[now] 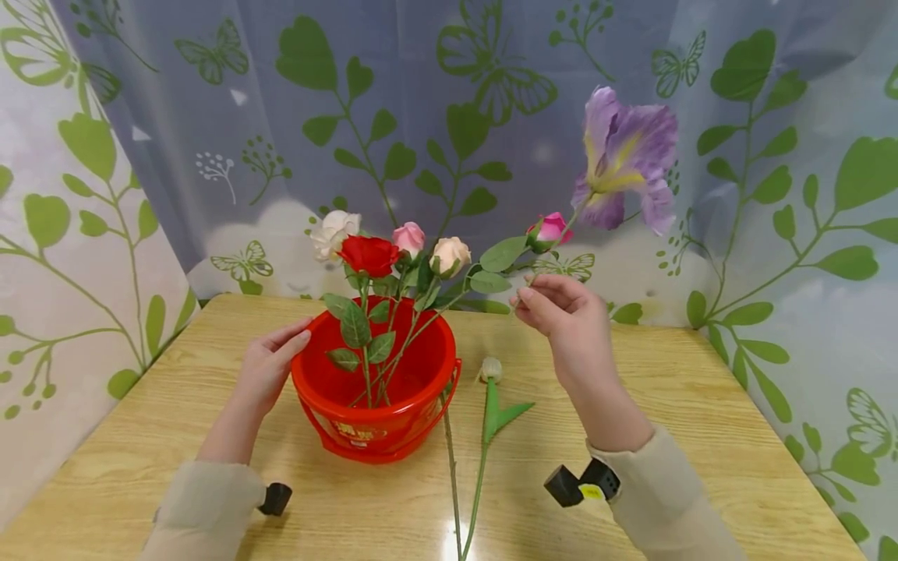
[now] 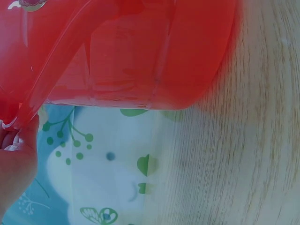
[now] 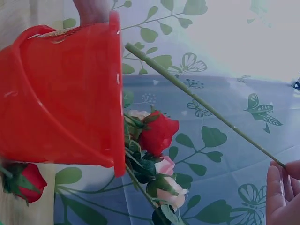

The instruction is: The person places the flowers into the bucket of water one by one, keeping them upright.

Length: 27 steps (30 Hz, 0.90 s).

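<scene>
A red bucket (image 1: 379,427) stands on the table with several artificial roses in it, among them a red rose (image 1: 369,256) and a peach rose (image 1: 450,256). My left hand (image 1: 270,366) holds the bucket's rim at its left side. To the right of the bucket, my right hand (image 1: 571,327) is raised and pinches the stem of a large purple iris (image 1: 627,160). In the right wrist view the iris stem (image 3: 197,100) slants from the fingers toward the bucket's mouth, its cut end close by the rim. A bright pink rose (image 1: 549,230) leans out of the bucket near that hand.
A pale tulip (image 1: 492,369) with green leaves lies on the wooden table (image 1: 701,467) right of the bucket. Beside it lies another stem (image 1: 453,475). The right wrist view shows a red rose (image 3: 29,182) low beside the bucket. A patterned curtain (image 1: 414,47) hangs behind.
</scene>
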Each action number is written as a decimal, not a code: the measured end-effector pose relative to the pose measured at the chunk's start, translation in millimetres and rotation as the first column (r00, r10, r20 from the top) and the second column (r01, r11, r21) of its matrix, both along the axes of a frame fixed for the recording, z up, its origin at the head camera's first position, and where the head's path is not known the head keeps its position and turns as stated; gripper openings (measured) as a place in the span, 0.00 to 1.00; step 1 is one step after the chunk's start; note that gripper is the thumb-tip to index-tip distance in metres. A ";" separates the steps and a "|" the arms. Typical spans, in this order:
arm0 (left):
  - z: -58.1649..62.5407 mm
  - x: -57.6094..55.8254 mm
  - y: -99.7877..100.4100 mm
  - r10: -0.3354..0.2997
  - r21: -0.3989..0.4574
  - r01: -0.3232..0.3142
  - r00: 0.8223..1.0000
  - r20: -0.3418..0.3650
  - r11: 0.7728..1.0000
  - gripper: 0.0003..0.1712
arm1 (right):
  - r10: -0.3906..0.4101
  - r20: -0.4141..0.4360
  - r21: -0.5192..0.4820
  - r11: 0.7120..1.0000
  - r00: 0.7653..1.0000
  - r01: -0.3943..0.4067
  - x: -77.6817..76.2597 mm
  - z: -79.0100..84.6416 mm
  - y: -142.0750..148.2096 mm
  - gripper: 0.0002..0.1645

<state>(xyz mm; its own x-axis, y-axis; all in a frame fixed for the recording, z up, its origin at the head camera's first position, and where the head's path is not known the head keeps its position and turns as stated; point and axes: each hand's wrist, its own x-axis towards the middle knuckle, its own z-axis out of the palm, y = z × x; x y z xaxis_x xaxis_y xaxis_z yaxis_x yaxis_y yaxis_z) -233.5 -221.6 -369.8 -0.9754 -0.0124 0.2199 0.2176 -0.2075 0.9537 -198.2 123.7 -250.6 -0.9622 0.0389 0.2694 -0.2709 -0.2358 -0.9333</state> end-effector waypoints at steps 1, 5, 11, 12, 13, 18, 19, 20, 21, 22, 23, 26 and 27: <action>0.0 -0.1 -0.1 0.000 -0.003 0.000 1.000 0.003 1.000 0.25 | -0.002 -0.004 -0.024 1.000 1.000 0.002 -0.5 1.8 -1.7 0.04; 0.1 -0.1 -0.3 -0.005 -0.002 0.005 1.000 0.009 1.000 0.27 | -0.020 -0.024 -0.105 0.994 1.000 0.018 -3.6 6.8 -8.1 0.04; -0.6 -0.4 -0.6 -0.006 0.002 0.006 1.000 -0.006 1.000 0.26 | -0.058 -0.058 -0.198 0.979 0.997 0.046 -12.6 6.7 -16.7 0.04; -0.8 -0.5 -0.6 -0.006 0.004 0.006 1.000 -0.009 1.000 0.25 | -0.068 -0.061 -0.206 0.977 0.996 0.054 -14.3 5.8 -18.4 0.05; -1.1 -0.5 -0.7 -0.006 0.008 0.006 1.000 -0.012 1.000 0.23 | -0.076 -0.065 -0.210 0.976 0.995 0.061 -15.9 4.4 -20.2 0.06; -2.2 -0.8 -0.6 -0.003 0.017 0.003 1.000 -0.019 1.000 0.16 | -0.122 -0.085 -0.180 0.978 0.989 0.105 -21.8 -3.6 -30.5 0.09; -2.3 -0.9 -0.6 -0.001 0.017 0.002 1.000 -0.020 1.000 0.16 | -0.125 -0.089 -0.168 0.980 0.988 0.108 -22.3 -5.4 -32.8 0.09; -2.3 -1.0 -0.5 -0.001 0.018 0.002 1.000 -0.022 1.000 0.16 | -0.125 -0.089 -0.156 0.981 0.988 0.111 -22.7 -7.2 -35.0 0.08; -2.3 -1.0 -0.5 0.000 0.017 0.001 1.000 -0.022 1.000 0.16 | -0.123 -0.090 -0.142 0.984 0.988 0.109 -23.0 -9.1 -37.2 0.08; -2.3 -1.1 -0.6 -0.001 0.018 0.001 1.000 -0.023 1.000 0.16 | -0.116 -0.088 -0.126 0.987 0.989 0.104 -23.2 -11.0 -39.3 0.07; -2.3 -1.1 -0.6 -0.002 0.019 0.002 1.000 -0.023 1.000 0.16 | -0.111 -0.083 -0.109 0.989 0.990 0.102 -23.3 -13.0 -41.4 0.06; -2.3 -1.1 -0.8 -0.007 0.023 0.008 1.000 -0.024 1.000 0.16 | -0.091 -0.066 -0.066 0.994 0.994 0.087 -22.9 -18.7 -46.9 0.06; -2.4 -1.0 -0.8 -0.007 0.022 0.008 1.000 -0.024 1.000 0.16 | -0.085 -0.063 -0.052 0.995 0.994 0.082 -22.9 -20.7 -48.5 0.07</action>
<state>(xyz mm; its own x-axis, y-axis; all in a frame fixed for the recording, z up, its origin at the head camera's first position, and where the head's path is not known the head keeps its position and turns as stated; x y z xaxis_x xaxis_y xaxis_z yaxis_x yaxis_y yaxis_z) -234.5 -222.3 -372.2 -0.9699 -0.0101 0.2434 0.2391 -0.2299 0.9434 -221.1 75.2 -271.3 -0.9357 0.1333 0.3267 -0.3509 -0.2551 -0.9010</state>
